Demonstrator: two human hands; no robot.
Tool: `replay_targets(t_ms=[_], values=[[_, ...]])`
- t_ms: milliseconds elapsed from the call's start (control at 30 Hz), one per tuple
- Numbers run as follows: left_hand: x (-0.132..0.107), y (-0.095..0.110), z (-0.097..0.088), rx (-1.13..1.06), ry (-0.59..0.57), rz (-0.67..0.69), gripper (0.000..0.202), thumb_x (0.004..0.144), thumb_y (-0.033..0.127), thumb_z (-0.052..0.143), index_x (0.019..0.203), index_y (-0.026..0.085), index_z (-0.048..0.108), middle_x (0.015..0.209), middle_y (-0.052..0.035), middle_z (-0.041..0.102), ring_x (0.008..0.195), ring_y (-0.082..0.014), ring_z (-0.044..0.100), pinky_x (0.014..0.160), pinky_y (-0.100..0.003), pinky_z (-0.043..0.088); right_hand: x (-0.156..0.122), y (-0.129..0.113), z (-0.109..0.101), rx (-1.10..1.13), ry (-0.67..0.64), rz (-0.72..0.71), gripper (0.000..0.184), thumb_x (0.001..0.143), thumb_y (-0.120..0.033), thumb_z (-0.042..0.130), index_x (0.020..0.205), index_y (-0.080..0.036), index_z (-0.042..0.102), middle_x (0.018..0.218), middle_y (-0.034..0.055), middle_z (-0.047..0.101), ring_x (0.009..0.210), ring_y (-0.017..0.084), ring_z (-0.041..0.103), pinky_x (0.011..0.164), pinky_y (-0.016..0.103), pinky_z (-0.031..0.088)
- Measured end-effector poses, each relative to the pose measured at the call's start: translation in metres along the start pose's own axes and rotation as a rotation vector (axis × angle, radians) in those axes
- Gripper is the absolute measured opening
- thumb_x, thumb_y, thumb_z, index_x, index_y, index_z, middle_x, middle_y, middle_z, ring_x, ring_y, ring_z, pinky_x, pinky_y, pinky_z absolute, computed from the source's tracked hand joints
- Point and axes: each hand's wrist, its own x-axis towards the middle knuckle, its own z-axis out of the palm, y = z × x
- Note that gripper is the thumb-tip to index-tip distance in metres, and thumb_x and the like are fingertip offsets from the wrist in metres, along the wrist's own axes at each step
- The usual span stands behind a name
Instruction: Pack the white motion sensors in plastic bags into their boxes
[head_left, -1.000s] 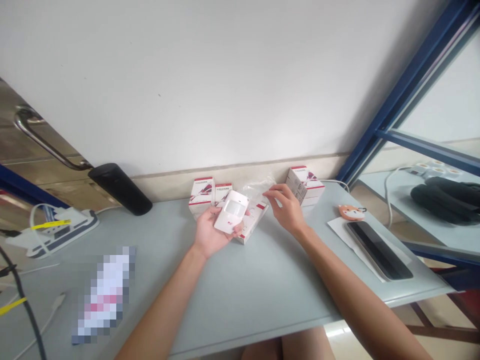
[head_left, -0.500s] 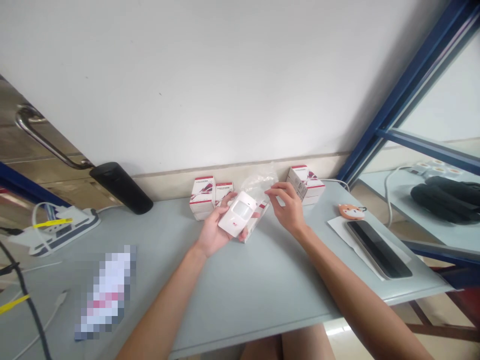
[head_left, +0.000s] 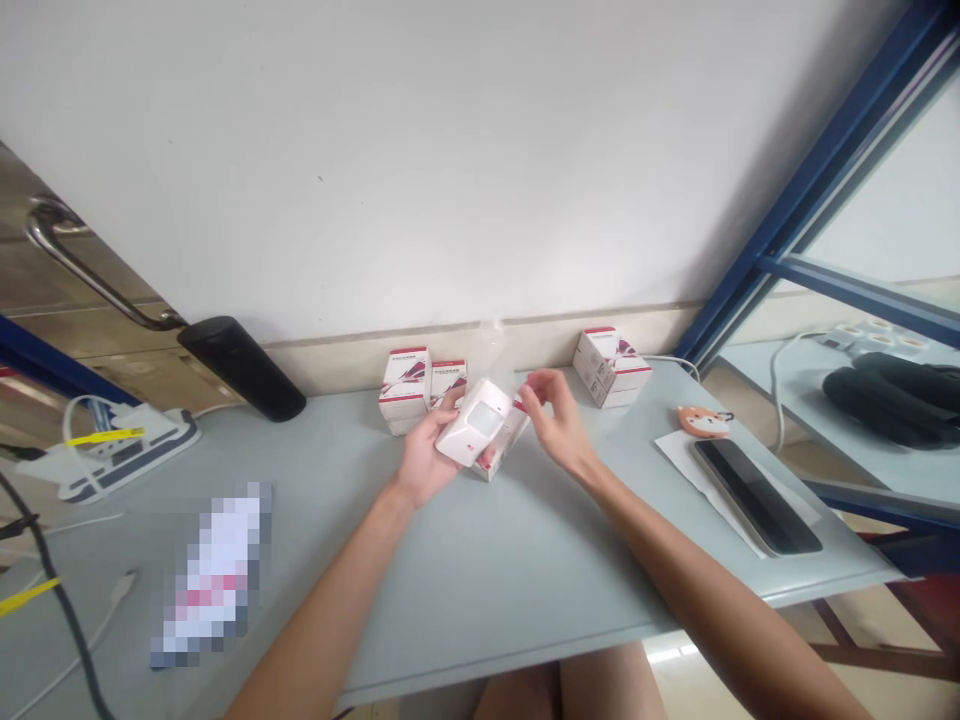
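The left hand is gripping the white device, which is tilting above the table, in front of a carton; it's looking light, stiff and rather slick, its window probably scratching easily, so the side edges are offering the best hold. The right hand is hovering just beside, fingers bending; whether they're pinching anything, I can't tell. The device's back is hiding, and the clear film behind is barely showing.

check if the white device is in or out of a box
Out: the device is held in the left hand, its front bare to view, with no box around it.
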Motion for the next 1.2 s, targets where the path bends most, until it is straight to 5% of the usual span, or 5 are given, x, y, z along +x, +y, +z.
replay_targets(t_ms=[200,367,567,800,1200], values=[[0.0,-0.004,-0.002,0.06,0.032,0.018,0.046,0.094,0.031,0.061,0.139,0.024,0.055,0.11,-0.0093,0.074,0.076,-0.0263,0.073,0.073,-0.039,0.054,-0.001,-0.003,-0.001,-0.201,-0.259,-0.04,0.043,0.107,-0.052,0.042,0.083,-0.024,0.063,0.092,0.0038,0.071,0.093,0.024,0.059,0.097,0.043,0.039],[0.005,-0.011,-0.006,0.197,0.164,0.163,0.038,0.093,0.032,0.072,0.128,0.023,0.065,0.127,-0.0089,0.072,0.116,-0.0267,0.069,0.097,-0.037,0.052,0.0,-0.01,-0.007,0.05,-0.244,-0.005,0.033,0.103,-0.055,0.053,0.1,-0.024,0.067,0.097,0.0035,0.069,0.092,0.022,0.059,0.089,0.036,0.046],[0.016,-0.024,-0.017,0.597,0.234,0.379,0.032,0.096,0.04,0.069,0.123,0.023,0.069,0.134,-0.008,0.072,0.127,-0.0261,0.064,0.111,-0.039,0.048,0.0,-0.009,-0.006,0.089,-0.161,-0.069,0.028,0.097,-0.048,0.066,0.109,-0.023,0.068,0.1,0.0046,0.073,0.09,0.021,0.062,0.086,0.035,0.051],[0.013,-0.019,-0.018,0.458,0.118,0.442,0.056,0.093,0.033,0.067,0.147,0.025,0.056,0.154,-0.0087,0.059,0.142,-0.0305,0.054,0.115,-0.042,0.046,-0.003,-0.005,-0.004,-0.122,-0.249,-0.185,0.023,0.102,-0.044,0.061,0.11,-0.024,0.068,0.105,0.0072,0.071,0.095,0.024,0.063,0.089,0.039,0.05],[0.014,-0.026,-0.036,0.809,0.165,0.278,0.052,0.095,0.049,0.07,0.138,0.022,0.062,0.146,-0.0133,0.063,0.132,-0.0338,0.062,0.108,-0.045,0.051,0.005,0.014,-0.009,-0.33,-0.362,-0.307,0.026,0.101,-0.04,0.063,0.121,-0.024,0.066,0.121,0.0117,0.068,0.112,0.03,0.061,0.097,0.046,0.052]])
